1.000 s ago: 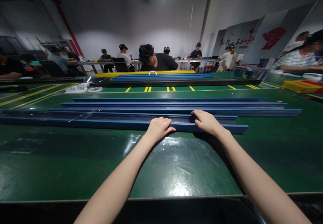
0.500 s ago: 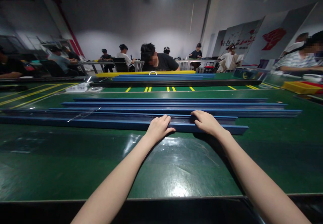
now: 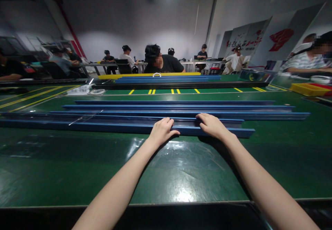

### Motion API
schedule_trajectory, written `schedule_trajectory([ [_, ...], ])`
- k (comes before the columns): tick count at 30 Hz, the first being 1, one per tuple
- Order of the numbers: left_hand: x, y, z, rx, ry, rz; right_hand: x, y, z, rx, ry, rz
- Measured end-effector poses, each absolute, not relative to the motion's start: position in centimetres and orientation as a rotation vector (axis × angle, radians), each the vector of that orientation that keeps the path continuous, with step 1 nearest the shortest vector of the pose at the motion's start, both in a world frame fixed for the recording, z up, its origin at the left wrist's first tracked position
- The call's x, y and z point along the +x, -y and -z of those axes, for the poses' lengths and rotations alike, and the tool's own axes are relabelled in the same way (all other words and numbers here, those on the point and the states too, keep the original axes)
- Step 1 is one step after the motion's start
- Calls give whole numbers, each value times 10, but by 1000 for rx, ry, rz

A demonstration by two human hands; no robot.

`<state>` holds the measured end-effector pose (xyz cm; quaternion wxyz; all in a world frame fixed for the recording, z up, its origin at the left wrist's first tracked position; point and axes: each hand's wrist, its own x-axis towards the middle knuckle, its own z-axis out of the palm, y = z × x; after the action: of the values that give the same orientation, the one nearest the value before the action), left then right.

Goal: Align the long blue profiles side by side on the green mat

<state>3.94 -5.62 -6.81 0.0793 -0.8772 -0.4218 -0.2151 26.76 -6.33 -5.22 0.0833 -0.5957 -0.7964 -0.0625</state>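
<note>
A long blue channel (image 3: 116,126) with an open top lies across the green table, the nearest of several such pieces. My left hand (image 3: 161,130) is closed over its front wall, fingers bent into the trough and thumb pointing right along the outside. To the right, my right hand (image 3: 212,125) grips the same channel nearer its right end; its fingers curl over the top and the thumb is partly hidden. Just behind lies another blue channel (image 3: 275,116), close to the held one. A strip of clear film (image 3: 85,118) crosses the held channel on the left.
A further thin blue rail (image 3: 176,102) lies behind. Beyond it are a black bar (image 3: 186,85), blue strips and a yellow bar (image 3: 116,76). A yellow tray (image 3: 308,89) stands at right. A person in black (image 3: 171,64) sits across the table; others sit farther back.
My hands and the held channel have shifted barely at all, perhaps a touch leftward. The grip on the channel looks the same.
</note>
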Motion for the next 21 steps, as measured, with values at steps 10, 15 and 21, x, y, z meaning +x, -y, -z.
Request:
schedule_trajectory([
  [10, 40, 56, 69, -2600, 1266, 590, 268, 62, 53, -1778, 2389, 201],
  [15, 41, 57, 68, -2585, 1280, 573, 269, 61, 54, -1782, 2392, 209],
  [21, 41, 58, 69, -2585, 1289, 563, 264, 64, 54, -1818, 2389, 283],
])
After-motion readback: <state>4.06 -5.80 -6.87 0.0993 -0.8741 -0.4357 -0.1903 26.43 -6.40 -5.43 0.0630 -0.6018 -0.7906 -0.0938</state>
